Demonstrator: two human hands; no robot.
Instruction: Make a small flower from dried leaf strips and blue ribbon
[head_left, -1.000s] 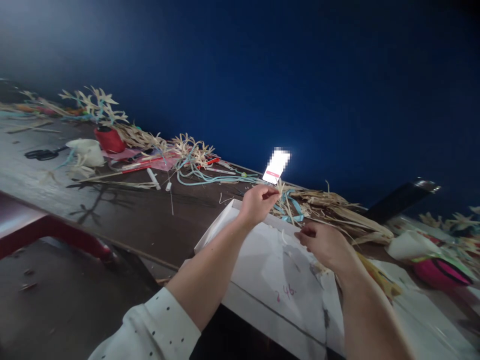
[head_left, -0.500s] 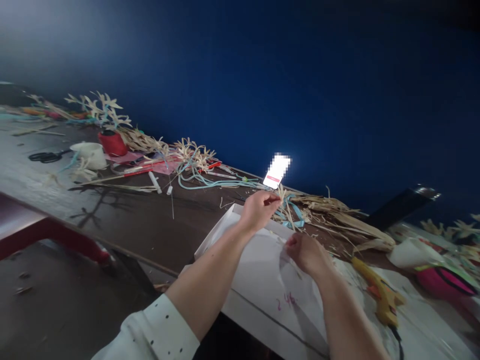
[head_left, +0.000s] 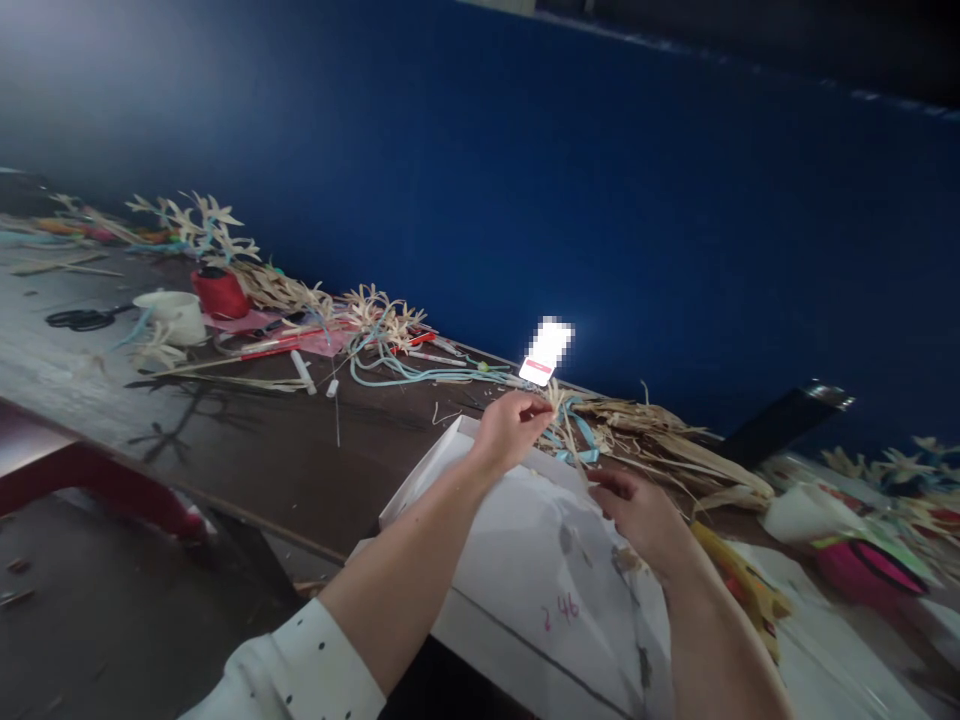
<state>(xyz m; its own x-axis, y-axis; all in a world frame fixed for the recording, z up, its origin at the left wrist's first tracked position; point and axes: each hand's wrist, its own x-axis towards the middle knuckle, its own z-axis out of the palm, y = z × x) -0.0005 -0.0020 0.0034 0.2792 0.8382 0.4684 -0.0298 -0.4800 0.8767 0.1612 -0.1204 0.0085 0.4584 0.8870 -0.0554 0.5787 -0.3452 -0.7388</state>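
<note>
My left hand [head_left: 516, 425] is closed in a pinch on a small pale dried-husk flower [head_left: 556, 397], above the far edge of a white cardboard box [head_left: 517, 545]. A thin pale strip runs from the flower toward my right hand [head_left: 634, 510]. The thumb and fingers of that hand are apart beside the strip's lower end; whether they touch it I cannot tell. Light-blue ribbon [head_left: 581, 430] lies just behind the hands. The box bears pink handwritten numbers and brown stains.
A lit phone [head_left: 546, 352] leans at the blue wall. Dried husks [head_left: 675, 445] lie behind my right hand. A yellow glue gun [head_left: 742, 585], white cup [head_left: 810, 512] and pink pouch [head_left: 870, 570] sit to the right. Leftward are scissors [head_left: 90, 318], a cream cup [head_left: 176, 315] and red thread [head_left: 221, 295].
My right hand has moved slightly right, and its fingers have opened from a closed pinch. My left hand keeps its pinch on the flower. The view has shifted a little.
</note>
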